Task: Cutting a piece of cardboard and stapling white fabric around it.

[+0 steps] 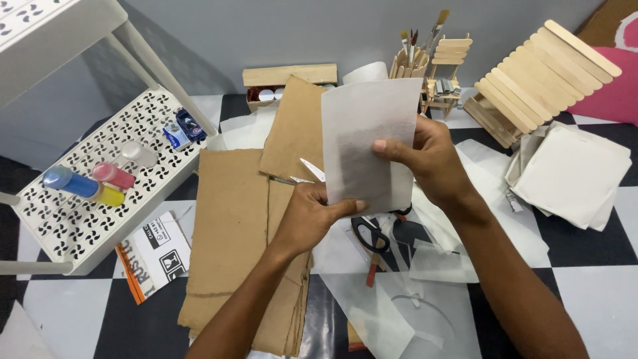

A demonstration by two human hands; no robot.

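A white translucent paper sheet (pixel 364 136) is held upright in front of me by both hands. My left hand (pixel 307 216) pinches its lower left edge with the thumb on the front. My right hand (pixel 428 159) grips its right side, thumb across the sheet. Behind the sheet, the open blades of a pair of scissors (pixel 302 173) point left over the brown cardboard sheets (pixel 232 226), and black scissor handles (pixel 372 234) show below the paper. Which hand, if any, holds the scissors is hidden.
A white perforated rack (pixel 100 179) at left carries paint bottles (pixel 83 184). Craft-stick structures (pixel 531 80), a brush holder (pixel 412 56) and a wooden box (pixel 286 78) stand at the back. A white paper stack (pixel 571 176) lies right, loose translucent sheets (pixel 399 306) on the checkered floor.
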